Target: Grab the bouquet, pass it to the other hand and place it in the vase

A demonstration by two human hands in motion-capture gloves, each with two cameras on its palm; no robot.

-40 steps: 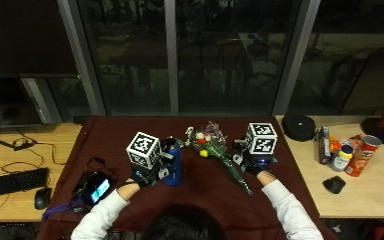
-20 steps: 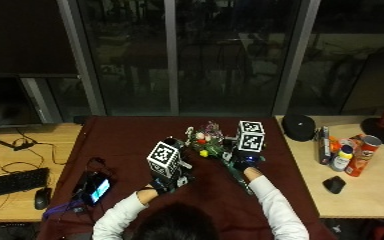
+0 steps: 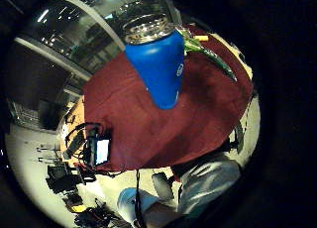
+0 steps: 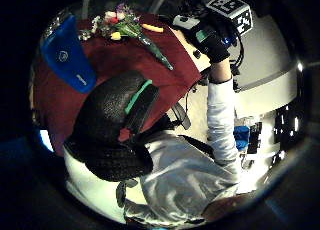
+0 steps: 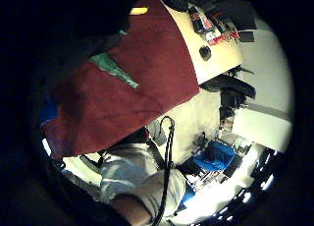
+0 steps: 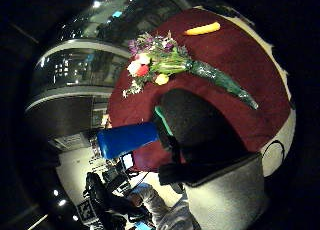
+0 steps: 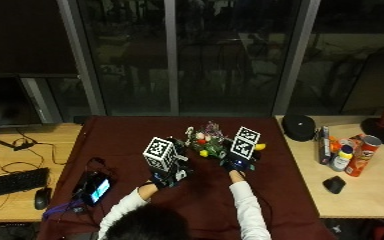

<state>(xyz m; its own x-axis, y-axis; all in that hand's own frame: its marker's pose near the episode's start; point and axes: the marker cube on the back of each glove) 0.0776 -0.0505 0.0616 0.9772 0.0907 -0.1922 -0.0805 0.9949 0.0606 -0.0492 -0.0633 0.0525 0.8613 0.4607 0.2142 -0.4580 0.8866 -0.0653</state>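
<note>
The bouquet (image 7: 208, 144) lies on the maroon tabletop (image 7: 125, 140) beside the blue vase (image 3: 158, 69). The right hand (image 7: 237, 159) hovers over its stems, the left hand (image 7: 169, 172) near the vase; I cannot tell either hand's finger state.

Outside view: vase hidden behind left hand (image 7: 167, 170); right hand (image 7: 237, 159) fingers unreadable; bouquet (image 7: 208, 142) stems covered.

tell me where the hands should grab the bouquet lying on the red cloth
Probably the green wrapped stem, not the flower heads. The bouquet lies flat on the red cloth with the stem tapering away from the blooms, so come down from above and curl fingers around the narrow wrap.
</note>
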